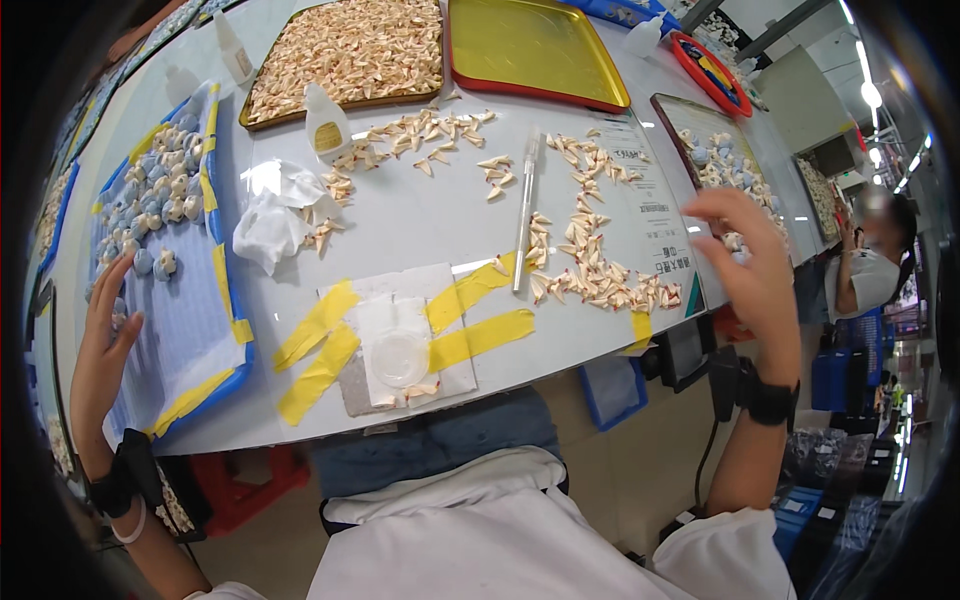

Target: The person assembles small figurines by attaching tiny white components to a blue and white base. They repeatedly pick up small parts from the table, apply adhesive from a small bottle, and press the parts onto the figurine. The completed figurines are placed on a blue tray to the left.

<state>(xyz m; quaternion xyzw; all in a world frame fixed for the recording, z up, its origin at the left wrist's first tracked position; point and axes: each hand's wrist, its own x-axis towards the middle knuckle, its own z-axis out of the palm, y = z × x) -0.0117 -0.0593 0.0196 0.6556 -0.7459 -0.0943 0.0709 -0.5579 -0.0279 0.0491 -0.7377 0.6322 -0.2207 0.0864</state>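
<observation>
My left hand (100,345) reaches over the blue-lined tray (190,325) at the left, its fingers stretched and its thumb apart. Small blue-and-cream figures (160,195) fill the far part of that tray; one lies beside the thumb and fingers. On the right, my right hand (750,265) hovers with curved, parted fingers near a tray of similar figures (725,165), partly hiding it. Between my hands, loose cream pointed pieces with reddish tips (600,280) lie scattered on the white table. Close to me, a clear round dish (400,358) rests on a white pad (455,375).
Yellow tape strips (480,340) cross the pad area. A slim clear pen-like tube (527,205), a crumpled tissue (275,215) and a small white bottle (326,125) are farther back. Behind them are a heaped tray (350,50) and a yellow tray (535,50). Another person (870,260) is at far right.
</observation>
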